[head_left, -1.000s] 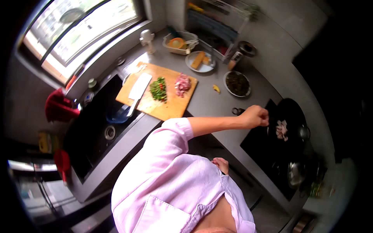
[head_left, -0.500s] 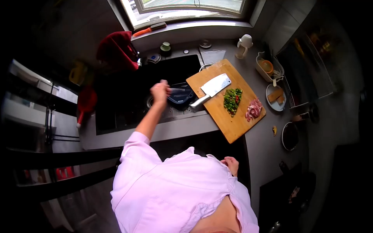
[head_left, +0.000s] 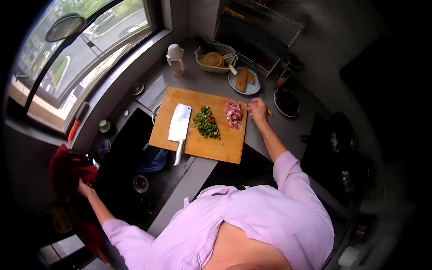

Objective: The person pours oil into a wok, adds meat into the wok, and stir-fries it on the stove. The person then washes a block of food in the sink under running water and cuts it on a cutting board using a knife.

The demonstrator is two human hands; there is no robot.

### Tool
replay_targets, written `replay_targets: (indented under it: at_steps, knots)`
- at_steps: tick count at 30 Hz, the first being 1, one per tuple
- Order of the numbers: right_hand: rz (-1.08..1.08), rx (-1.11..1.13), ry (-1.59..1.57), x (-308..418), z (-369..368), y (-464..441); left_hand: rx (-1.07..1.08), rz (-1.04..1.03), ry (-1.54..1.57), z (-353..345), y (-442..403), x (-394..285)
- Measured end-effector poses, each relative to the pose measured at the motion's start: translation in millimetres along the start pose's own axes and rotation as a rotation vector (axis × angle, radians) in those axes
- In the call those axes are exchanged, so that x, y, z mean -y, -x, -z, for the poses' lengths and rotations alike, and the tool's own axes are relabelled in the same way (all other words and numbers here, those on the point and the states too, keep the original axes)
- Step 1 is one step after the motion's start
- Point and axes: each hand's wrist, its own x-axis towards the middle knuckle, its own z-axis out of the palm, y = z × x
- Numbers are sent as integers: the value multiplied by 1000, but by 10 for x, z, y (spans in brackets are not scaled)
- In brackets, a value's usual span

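Note:
My left hand [head_left: 84,187] reaches out to the dark red cloth [head_left: 67,168] hanging over the tap beside the sink, its fingers closed at the cloth's lower edge. On the other side, my right hand [head_left: 258,111] is over the right edge of the wooden cutting board [head_left: 189,96], fingers curled; what they hold, if anything, does not show. Sliced raw meat [head_left: 233,113] lies on the board just left of that hand. Chopped green and red peppers [head_left: 206,122] form a pile mid-board. A cleaver [head_left: 180,123] rests at the left, its handle past the board's front edge.
A blue container [head_left: 152,159] sits in the dark sink [head_left: 128,157]. Behind the board are a white bottle [head_left: 175,56], a basket [head_left: 216,65] and a plate [head_left: 245,89] with brown blocks. A dark-filled dish [head_left: 286,102] and a pan [head_left: 342,135] stand right.
The view has swung to the right. My left hand has gone from over the sink to the red cloth. From beside my body, my right hand has moved out to the board's edge.

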Motion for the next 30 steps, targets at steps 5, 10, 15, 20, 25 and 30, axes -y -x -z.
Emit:
replay_targets:
  at_steps: [5, 10, 15, 20, 25, 30]
  knots:
    - [313, -321, 563, 124, -67, -550, -212, -378, -342, 52, -103, 193]
    - [223, -333, 834, 96, -81, -1001, -173, -580, -262, 115, 149, 103]
    - [-69, -169, 843, 44, -111, -1395, 49, -88, -163, 124, 524, -45]
    - [-43, -123, 838, 280, -55, -1483, 47, -137, -64, 2, 691, -10]
    - [-58, -107, 670, 425, -13, -1612, 35, -147, -90, 32, 636, 74]
    - [-35, -322, 285, -14, -221, -1647, -84, -116, -80, -177, 1007, -17]
